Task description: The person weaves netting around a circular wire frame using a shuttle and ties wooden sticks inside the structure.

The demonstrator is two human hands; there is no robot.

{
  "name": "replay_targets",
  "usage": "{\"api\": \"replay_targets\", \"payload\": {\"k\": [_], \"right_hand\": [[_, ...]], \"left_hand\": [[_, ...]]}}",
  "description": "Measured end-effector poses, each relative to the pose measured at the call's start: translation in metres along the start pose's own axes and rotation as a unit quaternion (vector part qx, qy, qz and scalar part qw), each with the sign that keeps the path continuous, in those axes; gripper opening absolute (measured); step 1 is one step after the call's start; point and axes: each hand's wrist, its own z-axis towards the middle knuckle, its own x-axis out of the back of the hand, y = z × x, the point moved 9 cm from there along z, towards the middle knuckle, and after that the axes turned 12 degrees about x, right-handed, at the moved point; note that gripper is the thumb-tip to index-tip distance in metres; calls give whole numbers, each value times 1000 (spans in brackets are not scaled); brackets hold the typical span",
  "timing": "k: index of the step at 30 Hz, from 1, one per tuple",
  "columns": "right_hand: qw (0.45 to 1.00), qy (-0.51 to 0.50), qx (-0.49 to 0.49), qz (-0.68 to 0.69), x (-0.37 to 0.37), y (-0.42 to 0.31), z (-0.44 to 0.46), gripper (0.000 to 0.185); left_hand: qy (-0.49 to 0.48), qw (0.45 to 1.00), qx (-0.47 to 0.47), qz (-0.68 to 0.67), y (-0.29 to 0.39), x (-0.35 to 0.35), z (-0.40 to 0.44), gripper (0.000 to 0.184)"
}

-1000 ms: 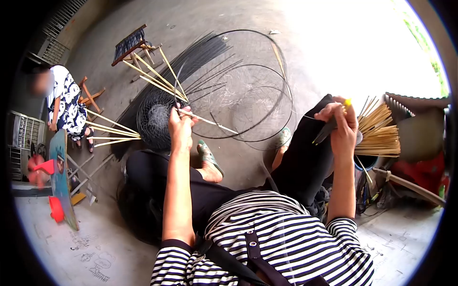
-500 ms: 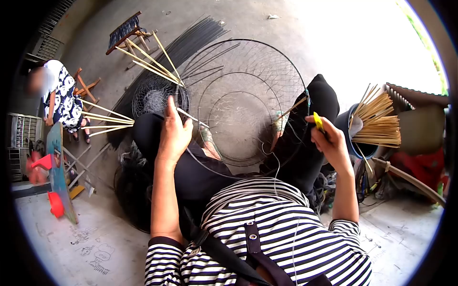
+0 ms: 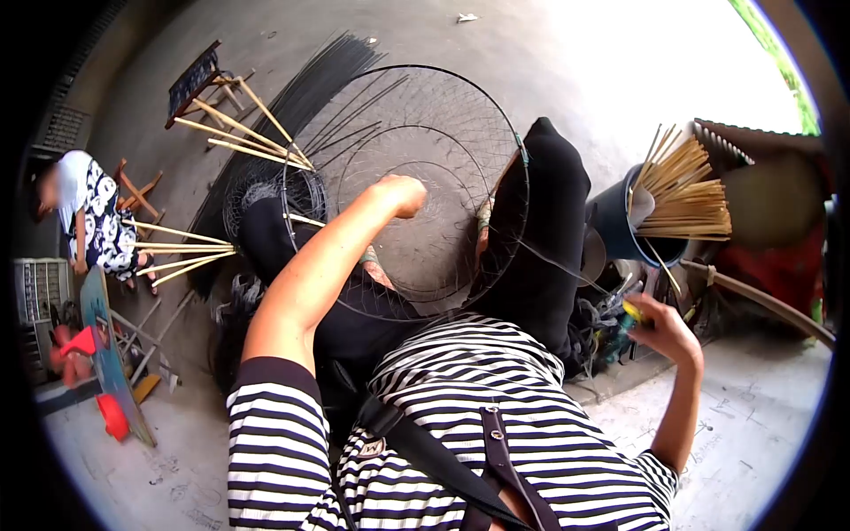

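Note:
A round hoop cage with thin netting (image 3: pixel 522 159) lies across my lap, with smaller rings showing inside it. My left hand (image 3: pixel 403 195) is over the middle of the cage, its fingers curled closed. What it grips, if anything, is hidden. Out to the right, my right hand (image 3: pixel 664 329) is closed around a small yellow tool (image 3: pixel 632 311) whose exact kind is too small to tell. A thin line (image 3: pixel 567 268) runs from the right side of the hoop toward this hand. At the cage's left rim, pale bamboo sticks (image 3: pixel 252 142) stick out.
A blue bucket (image 3: pixel 611 208) full of thin bamboo sticks (image 3: pixel 691 195) stands at my right. Dark rods (image 3: pixel 328 75) lie on the floor ahead. A folding stool (image 3: pixel 195 84) stands at the upper left. A seated person (image 3: pixel 97 217) is at the far left, near a teal board (image 3: pixel 111 354).
My left hand has moved from the hoop's left rim to over its middle. My right hand has swung outward and down to the right, away from the rim, with the yellow tool.

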Motion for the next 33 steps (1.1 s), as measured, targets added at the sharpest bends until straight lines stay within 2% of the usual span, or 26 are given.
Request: {"api": "replay_targets", "payload": {"k": [1, 2, 3, 4, 6, 8, 9, 10, 12, 14, 16, 18, 19, 20, 21, 22, 24, 26, 27, 30, 31, 32, 33], "right_hand": [[989, -105, -40, -97, -6, 15, -12, 48], [991, -89, -95, 13, 2, 23, -27, 42], [993, -38, -69, 90, 11, 40, -39, 40], [976, -39, -130, 169, 22, 39, -53, 38], [916, 74, -27, 392, 50, 55, -68, 36], [869, 222, 30, 441, 76, 79, -70, 33], [883, 325, 63, 333, 95, 101, -68, 29], [842, 422, 93, 323, 108, 103, -64, 27], [783, 545, 23, 300, 120, 111, -55, 29], [817, 470, 98, 319, 109, 33, -7, 29], [831, 372, 197, 364, 76, -74, 46, 28], [847, 236, 295, 374, 38, -184, 85, 29], [862, 172, 340, 333, 21, -233, 96, 31], [888, 123, 376, 234, 9, -272, 104, 33], [895, 78, 418, 130, -3, -310, 109, 36], [884, 40, 463, 37, -15, -346, 113, 38], [828, 48, 558, 14, -30, -369, 124, 27], [846, 40, 517, -125, -41, -361, 129, 21], [848, 34, 491, -198, -45, -354, 133, 19], [813, 133, 511, -244, -47, -341, 103, 15], [791, 156, 523, -278, -55, -338, 96, 13], [779, 181, 531, -280, -63, -334, 94, 14], [777, 185, 533, -279, -70, -334, 94, 15]], "left_hand": [[-4, 999, 28, -40, -9, 1, -3, 28], [-10, 995, 58, -83, -19, 0, -6, 35], [-37, 994, 57, -82, -27, -3, -8, 44], [-10, 994, 65, -88, -35, 3, -12, 45], [-87, 984, 121, -100, -39, 15, -28, 45], [-112, 971, 131, -167, -37, 23, -36, 45], [-120, 963, 135, -200, -38, 30, -42, 45], [-111, 958, 118, -239, -37, 44, -52, 43], [-91, 941, 80, -317, -36, 71, -80, 38], [103, 917, -92, -374, -25, 127, -130, 24], [167, 878, -105, -435, -13, 179, -198, 8], [295, 834, -259, -387, 12, 219, -269, 5], [328, 830, -277, -356, 20, 223, -288, 7], [361, 824, -293, -325, 27, 224, -305, 10], [382, 854, -252, -248, 33, 220, -311, 14], [402, 843, -250, -255, 32, 213, -315, 14], [433, 845, -201, -240, 17, 198, -322, 11], [475, 822, -142, -279, -14, 185, -330, 11], [439, 840, -116, -297, -26, 176, -328, 9], [392, 802, -19, -450, -52, 143, -302, 8], [404, 790, -20, -460, -55, 145, -297, 9], [504, 780, -26, -369, -49, 158, -304, 8], [551, 766, -65, -325, -33, 175, -313, 7]]}}
